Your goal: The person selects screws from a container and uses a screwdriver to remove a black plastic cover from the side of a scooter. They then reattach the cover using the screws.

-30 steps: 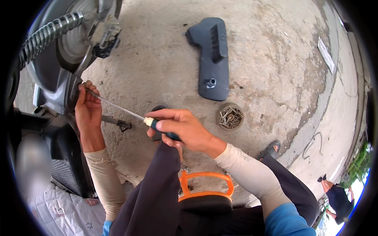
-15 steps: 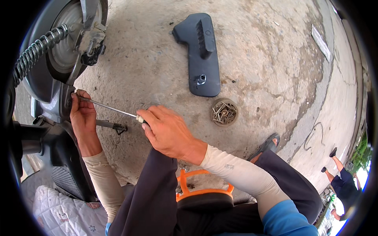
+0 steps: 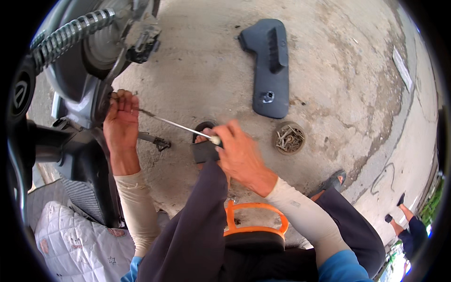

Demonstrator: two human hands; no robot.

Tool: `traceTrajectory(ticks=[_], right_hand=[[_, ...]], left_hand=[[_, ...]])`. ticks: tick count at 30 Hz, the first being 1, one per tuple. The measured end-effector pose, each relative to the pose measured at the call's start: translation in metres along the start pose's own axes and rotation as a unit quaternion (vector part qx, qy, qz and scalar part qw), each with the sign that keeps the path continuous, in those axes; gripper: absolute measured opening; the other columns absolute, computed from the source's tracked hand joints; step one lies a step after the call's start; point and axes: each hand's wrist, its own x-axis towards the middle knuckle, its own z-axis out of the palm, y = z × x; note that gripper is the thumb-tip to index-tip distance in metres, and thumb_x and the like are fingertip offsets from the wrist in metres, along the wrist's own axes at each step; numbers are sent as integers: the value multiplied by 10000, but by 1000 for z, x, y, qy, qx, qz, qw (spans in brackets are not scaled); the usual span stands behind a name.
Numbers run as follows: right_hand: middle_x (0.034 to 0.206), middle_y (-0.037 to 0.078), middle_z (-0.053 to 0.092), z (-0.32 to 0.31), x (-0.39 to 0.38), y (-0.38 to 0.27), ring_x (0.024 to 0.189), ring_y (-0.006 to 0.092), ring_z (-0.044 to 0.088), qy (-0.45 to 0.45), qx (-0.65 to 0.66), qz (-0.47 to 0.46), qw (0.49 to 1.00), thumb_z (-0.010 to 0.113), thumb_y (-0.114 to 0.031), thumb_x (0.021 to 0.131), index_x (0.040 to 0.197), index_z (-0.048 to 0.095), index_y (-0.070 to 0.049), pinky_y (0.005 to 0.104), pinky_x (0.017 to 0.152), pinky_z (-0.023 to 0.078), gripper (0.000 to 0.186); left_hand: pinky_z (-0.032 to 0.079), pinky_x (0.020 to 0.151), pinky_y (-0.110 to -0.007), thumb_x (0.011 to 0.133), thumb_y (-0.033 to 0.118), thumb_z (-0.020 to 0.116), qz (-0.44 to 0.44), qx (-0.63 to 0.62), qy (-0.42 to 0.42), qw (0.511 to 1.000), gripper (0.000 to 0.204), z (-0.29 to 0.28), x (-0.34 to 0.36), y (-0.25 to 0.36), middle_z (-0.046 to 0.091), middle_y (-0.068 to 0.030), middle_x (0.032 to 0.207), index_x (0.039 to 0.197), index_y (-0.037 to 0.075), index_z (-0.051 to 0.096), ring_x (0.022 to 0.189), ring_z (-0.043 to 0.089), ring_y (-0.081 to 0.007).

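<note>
- Steel-shafted screwdriver [image 3: 174,124] slants over concrete ground [image 3: 324,70] to the left of a round bowl [image 3: 292,152], which holds a heap of metal screws [image 3: 290,138].
- Just left of the bowl, a right hand [image 3: 242,155], slightly blurred, closes around the screwdriver's handle, its pale collar showing past the fingers.
- Farther left of the bowl, a left hand [image 3: 123,127] is raised palm up, fingers curled, beside a motorbike's grey housing [image 3: 87,109]; whether the fingertips pinch anything cannot be told. The screwdriver's tip is near these fingers.
- Above and far left of the bowl, the motorbike's coil spring [image 3: 77,37] slopes beside its wheel.
- Directly above the bowl, a dark grey plastic cover [image 3: 271,70] lies flat, ribbed along one side.
- Below the bowl, an orange frame [image 3: 256,205] shows between the person's legs.
- Far right of the bowl, a bystander in dark clothing [image 3: 416,232] is partly visible.
</note>
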Motion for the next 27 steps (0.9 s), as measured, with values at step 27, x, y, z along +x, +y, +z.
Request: traceTrajectory(ticks=[27], right_hand=[[1341, 327, 496, -71, 16, 98, 1203, 483, 542, 141, -108, 276, 945, 837, -275, 794, 1509, 244, 58, 484, 1013, 467, 987]], left_hand=[[511, 697, -261, 987, 162, 658, -215, 401, -105, 884, 182, 121, -41, -171, 659, -18, 883, 1099, 19, 658, 790, 620, -98]])
